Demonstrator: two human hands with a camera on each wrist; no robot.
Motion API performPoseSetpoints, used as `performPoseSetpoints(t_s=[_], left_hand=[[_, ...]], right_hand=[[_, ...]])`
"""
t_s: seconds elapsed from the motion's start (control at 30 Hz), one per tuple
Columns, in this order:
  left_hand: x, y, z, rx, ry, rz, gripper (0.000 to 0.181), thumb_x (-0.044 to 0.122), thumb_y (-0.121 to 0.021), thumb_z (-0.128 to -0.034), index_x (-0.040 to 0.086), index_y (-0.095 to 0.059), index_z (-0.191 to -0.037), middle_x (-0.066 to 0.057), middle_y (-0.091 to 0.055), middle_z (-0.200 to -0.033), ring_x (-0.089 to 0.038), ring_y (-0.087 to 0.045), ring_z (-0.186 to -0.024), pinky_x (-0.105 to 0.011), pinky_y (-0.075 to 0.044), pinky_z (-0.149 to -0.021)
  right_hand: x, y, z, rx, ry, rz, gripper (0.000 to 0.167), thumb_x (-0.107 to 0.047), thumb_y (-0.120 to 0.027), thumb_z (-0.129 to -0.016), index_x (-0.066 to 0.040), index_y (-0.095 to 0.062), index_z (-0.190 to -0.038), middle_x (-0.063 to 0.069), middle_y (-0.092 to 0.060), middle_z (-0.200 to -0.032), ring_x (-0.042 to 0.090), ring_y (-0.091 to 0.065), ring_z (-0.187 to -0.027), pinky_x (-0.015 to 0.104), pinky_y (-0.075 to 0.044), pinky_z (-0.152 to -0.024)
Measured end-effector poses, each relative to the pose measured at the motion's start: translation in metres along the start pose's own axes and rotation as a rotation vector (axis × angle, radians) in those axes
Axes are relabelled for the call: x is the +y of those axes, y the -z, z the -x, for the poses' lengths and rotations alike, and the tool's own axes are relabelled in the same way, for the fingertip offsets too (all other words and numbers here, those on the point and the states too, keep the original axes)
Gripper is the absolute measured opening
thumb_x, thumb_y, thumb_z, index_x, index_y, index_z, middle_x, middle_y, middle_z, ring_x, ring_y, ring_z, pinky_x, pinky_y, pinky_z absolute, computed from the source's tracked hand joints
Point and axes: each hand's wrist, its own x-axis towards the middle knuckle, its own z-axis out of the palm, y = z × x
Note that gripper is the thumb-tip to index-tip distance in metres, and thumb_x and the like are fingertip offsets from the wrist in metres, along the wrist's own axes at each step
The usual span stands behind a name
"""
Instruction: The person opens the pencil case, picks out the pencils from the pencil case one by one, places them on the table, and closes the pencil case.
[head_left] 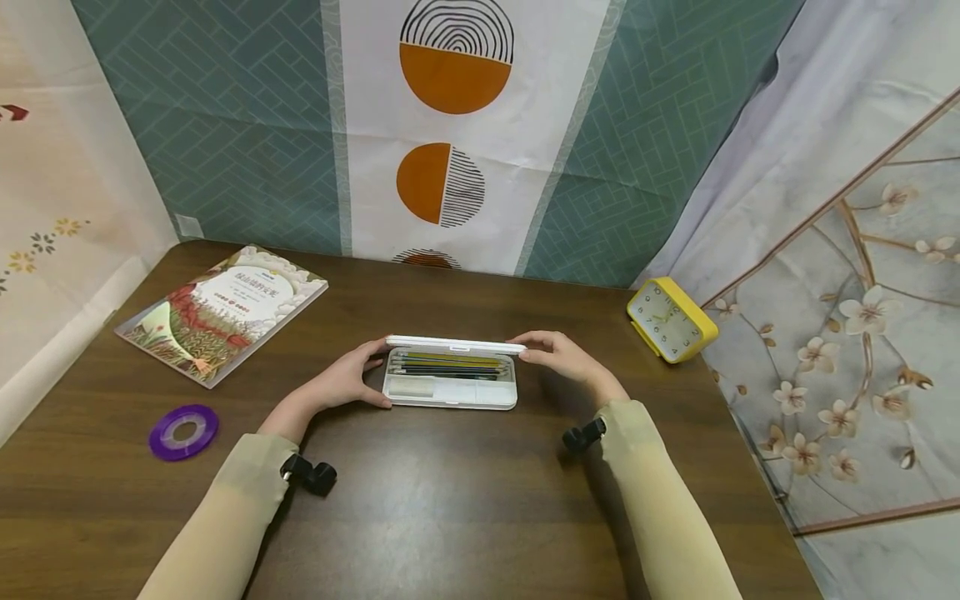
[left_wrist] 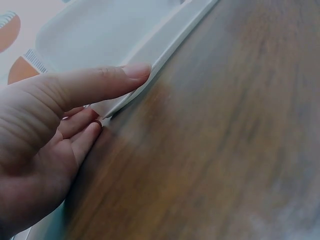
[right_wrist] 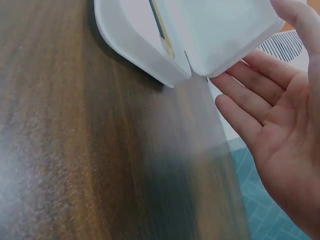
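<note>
A white pencil case [head_left: 450,405] lies on the table with its hinged lid [head_left: 457,343] raised. Several pencils [head_left: 450,367] lie in its rear section, and a pale block [head_left: 411,387] sits at the front left. My left hand [head_left: 341,379] grips the left end of the case, its thumb [left_wrist: 112,80] on the front corner and its other fingers farther back. At the lid's right end, my right hand [head_left: 562,358] holds the lid between thumb and fingers. The right fingers [right_wrist: 250,97] reach behind the lid, partly hidden by it.
A picture book [head_left: 225,308] lies at the back left of the wooden table [head_left: 450,517]. Nearer, on the left, is a purple ring-shaped roll [head_left: 167,446]. A yellow alarm clock [head_left: 667,321] stands at the back right. Patterned cloths [head_left: 262,125] hang behind the table.
</note>
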Motion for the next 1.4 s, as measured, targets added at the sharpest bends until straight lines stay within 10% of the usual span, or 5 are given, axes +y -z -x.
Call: performPoseSetpoints(t_s=[0.37,0.6,1.4], left_hand=[[-0.003,-0.001,-0.001,0.008,-0.046,0.003,0.11,0.007,-0.09,-0.0669,-0.007,-0.022,-0.152,-0.027,-0.031,-0.153,-0.04,-0.026,-0.144,-0.055,-0.032,-0.118],[-0.002,-0.001,0.001,0.009,-0.038,0.001,0.11,0.007,-0.089,-0.0674,-0.007,-0.02,-0.153,-0.027,-0.032,-0.153,-0.04,-0.026,-0.144,-0.055,-0.031,-0.118],[-0.003,-0.001,0.001,0.017,-0.05,-0.033,0.109,0.01,-0.089,-0.0679,-0.01,-0.022,-0.151,-0.029,-0.034,-0.15,-0.042,-0.03,-0.141,-0.054,-0.034,-0.115]], right_hand=[[0.002,0.004,-0.015,0.046,-0.032,-0.13,0.042,-0.018,-0.045,-0.104,0.016,-0.052,-0.127,0.033,-0.057,-0.126,0.043,-0.056,-0.119,0.052,-0.045,-0.11],[0.004,0.004,-0.029,0.106,-0.047,-0.154,0.045,-0.021,-0.042,-0.106,0.018,-0.053,-0.125,0.034,-0.063,-0.115,0.026,-0.066,-0.1,0.051,-0.053,-0.101],[0.01,-0.01,-0.059,0.323,-0.277,-0.241,0.049,-0.032,-0.047,-0.104,0.015,-0.062,-0.107,0.002,-0.061,-0.07,0.008,-0.06,-0.059,0.02,-0.06,-0.059]])
